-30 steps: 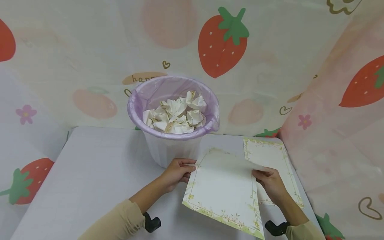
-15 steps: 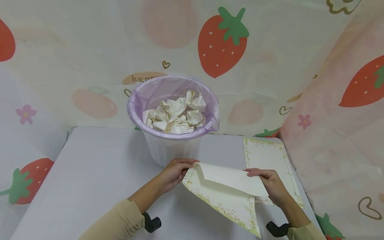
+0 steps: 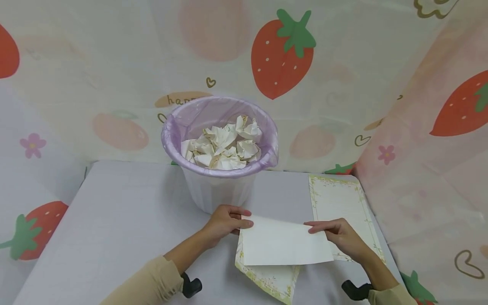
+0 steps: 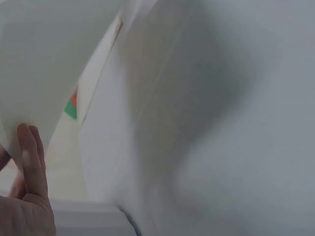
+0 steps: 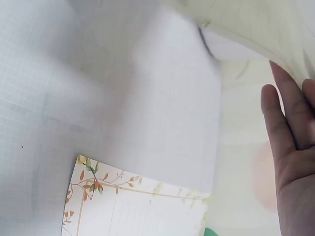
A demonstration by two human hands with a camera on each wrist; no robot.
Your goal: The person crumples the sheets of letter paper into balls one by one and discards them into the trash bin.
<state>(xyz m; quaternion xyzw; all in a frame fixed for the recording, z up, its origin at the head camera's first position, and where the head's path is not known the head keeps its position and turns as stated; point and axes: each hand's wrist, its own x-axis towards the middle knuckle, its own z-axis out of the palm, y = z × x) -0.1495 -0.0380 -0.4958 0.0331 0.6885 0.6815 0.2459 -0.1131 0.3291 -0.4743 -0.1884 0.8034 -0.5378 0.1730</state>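
A sheet of floral-bordered paper (image 3: 284,245) is held above the table, its upper part folded down so the plain white back faces up. The printed border shows below and left of the fold. My left hand (image 3: 225,223) pinches the fold's left end between thumb and fingers. At the fold's right part, my right hand (image 3: 341,236) pinches the edge with thumb and fingertips. In the left wrist view the left hand (image 4: 30,182) has its fingers against the pale sheet (image 4: 44,64). The right wrist view shows the right hand (image 5: 298,132) under the sheet's edge.
A white bin (image 3: 217,190) with a purple liner stands behind the hands, holding several crumpled papers (image 3: 225,144). Another floral-bordered sheet (image 3: 339,197) lies flat at the table's right. Strawberry-print cloth (image 3: 343,106) hangs behind and beside the white table (image 3: 126,220).
The paper's far part has been folded over toward the person, turning its white back up. The right hand has shifted slightly left and down; the left hand keeps hold of the sheet.
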